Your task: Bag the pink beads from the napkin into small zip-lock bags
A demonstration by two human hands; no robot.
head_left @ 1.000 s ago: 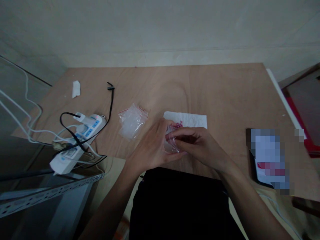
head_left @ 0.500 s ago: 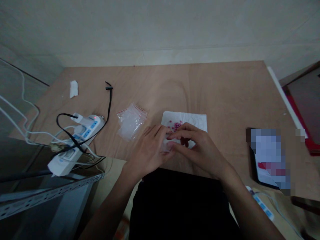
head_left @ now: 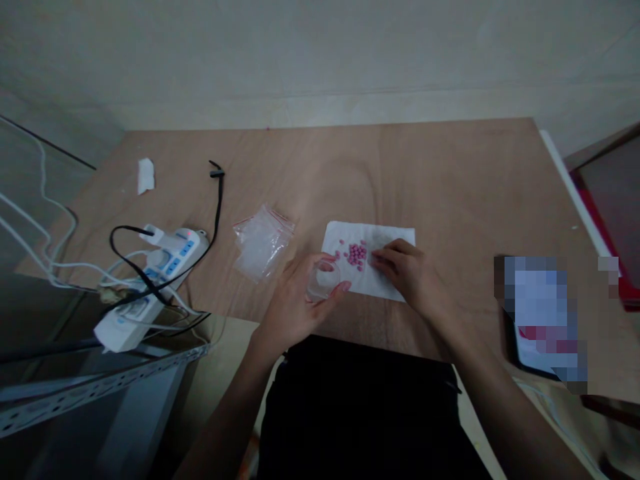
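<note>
From where I stand, the work in hand looks like fine finger work on the small pink pieces, which lie in a loose cluster, a few strays around it, on a white sheet near the front edge of the worktop. The left hand holds a small clear container, thumb and fingers curved about its sides, the round mouth turned up and a little toward me; I can't make out whether anything is in it. It sits just by the sheet's left side. The right hand reaches in low from the other side, palm down, fingers bent and drawn narrow, the tips close to the sheet just beside the cluster. Whether a piece is pinched there I cannot tell. To my eye, the next move calls for a light, exact pinch on one piece at a time, with the container kept steady. Both forearms angle inward from the front edge, the left wrist bent and the right one fairly straight.
</note>
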